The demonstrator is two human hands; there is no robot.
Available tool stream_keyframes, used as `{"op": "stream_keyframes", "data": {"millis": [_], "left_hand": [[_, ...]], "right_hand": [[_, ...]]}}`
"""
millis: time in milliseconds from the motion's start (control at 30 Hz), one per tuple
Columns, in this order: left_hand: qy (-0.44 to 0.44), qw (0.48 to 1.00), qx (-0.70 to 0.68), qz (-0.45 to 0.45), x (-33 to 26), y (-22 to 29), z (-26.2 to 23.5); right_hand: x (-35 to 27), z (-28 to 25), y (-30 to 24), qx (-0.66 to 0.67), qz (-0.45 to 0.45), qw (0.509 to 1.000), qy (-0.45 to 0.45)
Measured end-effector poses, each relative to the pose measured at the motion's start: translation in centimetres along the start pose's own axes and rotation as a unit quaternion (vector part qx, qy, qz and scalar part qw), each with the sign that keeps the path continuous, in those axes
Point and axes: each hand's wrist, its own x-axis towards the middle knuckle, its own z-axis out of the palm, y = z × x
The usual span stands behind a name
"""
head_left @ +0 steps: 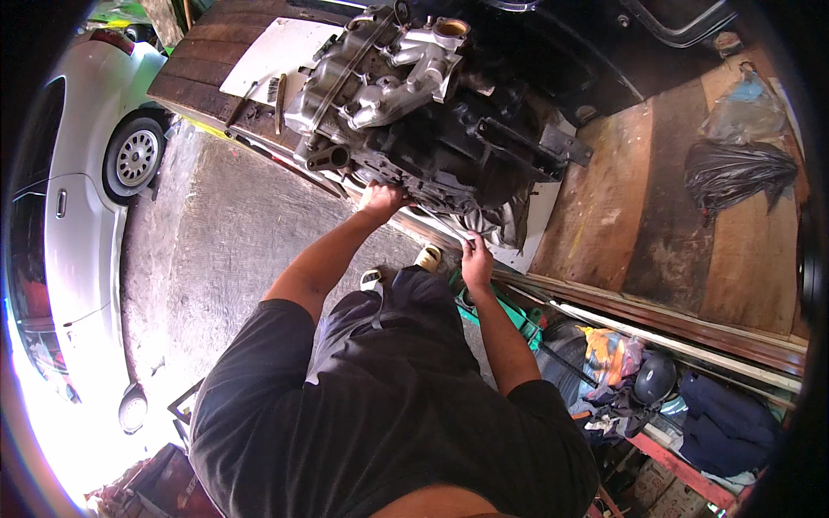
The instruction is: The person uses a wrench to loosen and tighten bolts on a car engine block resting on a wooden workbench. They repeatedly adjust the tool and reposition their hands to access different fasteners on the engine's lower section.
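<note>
a white car [82, 207] stands left of the bench [596, 207]. the engine [406, 112] sits on it, a bag [741, 173] to its right. the left hand [382, 201] meets the engine's near edge, grip impossible to tell; the right hand [477, 262] is closed around 1 end of a rod [445, 226].

Harsh daylight burned the view blank at eight o'clock, glaring along the white car [84, 259], with a violet fringe. Glints picked out the engine [406, 82] at twelve; the dark panel [544, 47] at one lay in heavy shadow. Fisheye curvature bent the boards [665, 229] at three (blackness filled the corners).
</note>
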Motion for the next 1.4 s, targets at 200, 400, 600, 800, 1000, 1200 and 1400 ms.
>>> {"op": "stream_keyframes", "data": {"millis": [200,400,600,800,1000,1200,1400], "left_hand": [[0.034,0.996,0.063,0.05,0.4,-1.3,3.2],[0.064,0.995,0.052,0.052,0.1,-1.9,4.3],[0.029,0.999,0.022,-0.007,-0.3,-1.3,1.3],[-0.024,0.988,-0.111,-0.107,-3.6,-4.1,-5.1],[-0.032,0.971,-0.214,-0.104,-6.2,-5.9,-5.7],[-0.077,0.953,-0.285,-0.064,-5.1,-3.0,-2.5],[-0.081,0.962,-0.257,-0.054,-2.7,-0.5,-0.7]], "right_hand": [[2.4,-3.0,-1.7,-0.054,-0.051,0.997,-0.035],[4.2,-4.9,-7.6,0.069,-0.137,0.987,-0.043],[6.0,-3.7,-13.0,0.021,-0.24,0.971,-0.006],[9.4,-3.9,-18.9,-0.021,-0.243,0.967,-0.071],[8.7,-5.5,-17.0,-0.033,-0.168,0.972,-0.16],[2.4,-3.4,-6.0,0.089,0.023,0.973,-0.21],[-0.3,-0.6,-2.0,0.27,0.134,0.952,-0.057]]}}
